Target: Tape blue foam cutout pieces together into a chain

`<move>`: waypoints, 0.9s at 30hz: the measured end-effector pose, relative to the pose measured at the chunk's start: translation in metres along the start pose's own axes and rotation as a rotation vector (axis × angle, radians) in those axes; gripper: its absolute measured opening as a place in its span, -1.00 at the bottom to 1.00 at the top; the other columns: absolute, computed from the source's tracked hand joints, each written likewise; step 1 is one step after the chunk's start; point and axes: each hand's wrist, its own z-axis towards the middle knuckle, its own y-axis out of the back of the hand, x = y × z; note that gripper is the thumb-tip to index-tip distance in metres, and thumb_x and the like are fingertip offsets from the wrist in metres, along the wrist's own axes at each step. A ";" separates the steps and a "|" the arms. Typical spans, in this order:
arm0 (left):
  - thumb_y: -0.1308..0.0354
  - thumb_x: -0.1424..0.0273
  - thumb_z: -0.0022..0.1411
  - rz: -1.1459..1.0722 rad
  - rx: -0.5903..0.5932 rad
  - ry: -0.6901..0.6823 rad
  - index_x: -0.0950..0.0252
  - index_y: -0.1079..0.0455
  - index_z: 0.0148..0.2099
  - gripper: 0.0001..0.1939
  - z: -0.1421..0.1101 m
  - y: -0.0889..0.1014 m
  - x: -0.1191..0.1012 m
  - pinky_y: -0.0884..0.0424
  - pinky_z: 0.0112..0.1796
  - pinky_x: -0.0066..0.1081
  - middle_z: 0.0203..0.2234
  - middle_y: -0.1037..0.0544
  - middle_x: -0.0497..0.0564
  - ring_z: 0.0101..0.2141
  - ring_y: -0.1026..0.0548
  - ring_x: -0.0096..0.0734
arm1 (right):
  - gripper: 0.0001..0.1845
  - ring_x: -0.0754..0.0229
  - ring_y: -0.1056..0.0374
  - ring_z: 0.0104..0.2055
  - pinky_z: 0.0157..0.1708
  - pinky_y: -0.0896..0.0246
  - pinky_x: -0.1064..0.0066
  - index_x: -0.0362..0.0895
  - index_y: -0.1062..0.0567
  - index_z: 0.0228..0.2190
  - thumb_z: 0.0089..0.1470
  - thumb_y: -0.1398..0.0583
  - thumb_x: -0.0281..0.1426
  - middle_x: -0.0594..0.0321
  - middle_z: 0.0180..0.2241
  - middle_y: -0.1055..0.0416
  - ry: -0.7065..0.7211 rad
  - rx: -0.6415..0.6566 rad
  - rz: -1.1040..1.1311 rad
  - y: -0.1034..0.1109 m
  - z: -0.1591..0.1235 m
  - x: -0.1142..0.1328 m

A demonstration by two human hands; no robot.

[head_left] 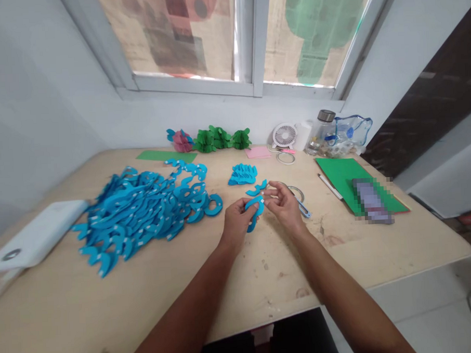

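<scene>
My left hand [237, 220] is closed round a curved blue paper cut-out [254, 211] held just above the wooden table [263, 269]. My right hand [284, 204] pinches the white tab at the cut-out's upper end, fingertips meeting the left hand's. A single loose blue piece [257, 188] lies just beyond my hands. A small neat stack of blue cut-outs [242, 174] sits further back. A large heap of the same blue shapes [143, 211] spreads over the table's left half.
A white flat device [35, 234] lies at the left edge. Green sheets [347, 179] with a pen [329, 186], a tape ring [285, 157], a small fan [284, 135], a jar [322, 131], and green and pink paper flowers [214, 139] line the back under the window.
</scene>
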 end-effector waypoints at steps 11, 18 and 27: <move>-0.22 0.38 -0.11 0.058 -0.006 -0.075 0.33 -0.46 -0.33 -0.78 -0.002 -0.001 -0.001 -0.15 -0.66 -0.60 -0.63 -0.39 -0.13 -0.65 -0.24 -0.63 | -0.48 0.39 -0.29 -0.52 -0.48 -0.22 0.50 -0.10 -0.30 -0.15 -0.27 -0.22 -0.48 0.28 -0.33 -0.37 -0.001 -0.021 -0.046 0.000 0.000 -0.002; -0.22 0.37 -0.11 0.065 -0.014 -0.065 0.34 -0.47 -0.36 -0.80 -0.004 -0.003 -0.004 -0.15 -0.68 -0.60 -0.65 -0.38 -0.13 -0.66 -0.22 -0.63 | -0.47 0.39 -0.30 -0.51 -0.46 -0.23 0.50 -0.10 -0.30 -0.15 -0.28 -0.21 -0.49 0.29 -0.33 -0.37 0.000 -0.016 -0.052 0.000 0.000 -0.002; -0.22 0.33 -0.11 0.078 -0.044 -0.061 0.35 -0.44 -0.44 -0.83 -0.003 -0.002 -0.002 -0.10 -0.72 -0.60 -0.72 -0.34 -0.15 -0.72 -0.18 -0.66 | -0.48 0.37 -0.30 -0.50 -0.44 -0.25 0.48 -0.10 -0.32 -0.15 -0.25 -0.23 -0.46 0.26 -0.31 -0.39 0.009 -0.017 -0.062 -0.002 -0.001 -0.005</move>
